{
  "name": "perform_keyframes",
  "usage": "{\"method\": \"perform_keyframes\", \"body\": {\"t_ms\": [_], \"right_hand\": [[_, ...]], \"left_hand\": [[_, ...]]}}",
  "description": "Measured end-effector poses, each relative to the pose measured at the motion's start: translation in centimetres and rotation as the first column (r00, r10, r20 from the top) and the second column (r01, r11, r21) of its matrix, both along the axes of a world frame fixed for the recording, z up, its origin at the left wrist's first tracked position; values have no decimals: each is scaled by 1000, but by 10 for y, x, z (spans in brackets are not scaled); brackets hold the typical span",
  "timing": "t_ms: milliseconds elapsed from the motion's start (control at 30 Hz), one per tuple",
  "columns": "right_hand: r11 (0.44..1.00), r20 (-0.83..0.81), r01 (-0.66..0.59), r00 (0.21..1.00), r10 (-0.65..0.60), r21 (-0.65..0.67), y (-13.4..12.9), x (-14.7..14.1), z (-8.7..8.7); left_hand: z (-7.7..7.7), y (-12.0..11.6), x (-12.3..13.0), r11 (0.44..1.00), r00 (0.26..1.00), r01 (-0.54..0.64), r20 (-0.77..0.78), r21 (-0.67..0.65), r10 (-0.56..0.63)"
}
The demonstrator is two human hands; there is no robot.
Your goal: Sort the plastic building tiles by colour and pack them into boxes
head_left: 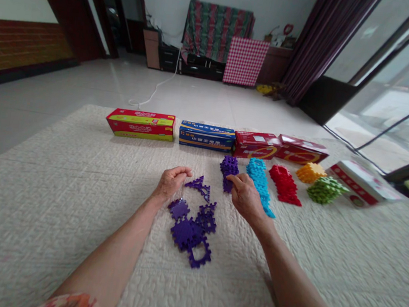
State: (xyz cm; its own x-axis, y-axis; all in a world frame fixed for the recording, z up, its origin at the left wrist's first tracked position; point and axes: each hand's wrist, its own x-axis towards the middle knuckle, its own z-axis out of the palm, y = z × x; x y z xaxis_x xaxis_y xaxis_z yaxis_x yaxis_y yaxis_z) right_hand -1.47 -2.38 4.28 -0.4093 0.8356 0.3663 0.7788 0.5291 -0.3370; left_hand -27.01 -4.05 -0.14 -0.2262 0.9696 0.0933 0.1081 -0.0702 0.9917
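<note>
My left hand (172, 183) hovers at the left of two purple triangular pieces (200, 186), its fingers closed together and no piece showing in them. Below lies a loose pile of purple interlocking plastic pieces (184, 232), some solid squares, some open frames. My right hand (247, 196) has its fingertips closed at the side of a stack of purple pieces (230, 164); the hand partly covers the view of its grip. Just right of that hand leans a long row of light blue pieces (257, 172).
Farther right are stacks of red (284, 185), orange (311, 172) and green pieces (326, 190). Along the quilted mat's (55, 195) far side stand a red-and-yellow box (141, 125), a blue box (206, 136) and red boxes (255, 144). A white-and-red box (365, 184) sits at right.
</note>
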Motion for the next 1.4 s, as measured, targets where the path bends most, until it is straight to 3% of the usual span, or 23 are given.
{"method": "perform_keyframes", "body": {"t_ms": [167, 267, 400, 533, 633, 867, 1133, 1400], "right_hand": [[990, -41, 86, 996, -82, 111, -4, -3, 5], [989, -85, 52, 996, -40, 141, -6, -7, 7], [982, -123, -187, 974, 188, 19, -13, -12, 11], [870, -94, -457, 890, 447, -187, -27, -12, 18], [822, -54, -519, 851, 522, -234, -36, -10, 18], [879, -45, -442, 896, 442, -180, -40, -12, -4], [939, -228, -335, 923, 310, -82, -42, -19, -13], [972, -346, -214, 909, 233, 93, -49, -45, -28]], "left_hand": [[1, 0, 0, 1000, 1000, 0, 23, -8, 0], [2, 0, 0, 1000, 1000, 1, 25, -8, -1], [2, 0, 0, 1000, 1000, -5, 19, -1, 5], [2, 0, 0, 1000, 1000, -5, 25, 9, 4], [3, -2, 1, 1000, 999, -10, 38, 24, 9], [3, -6, 2, 998, 994, -50, 99, 27, 47], [-4, -5, 0, 997, 997, -53, 53, 51, 51], [4, -9, -2, 999, 989, -27, -144, 20, 29]]}}
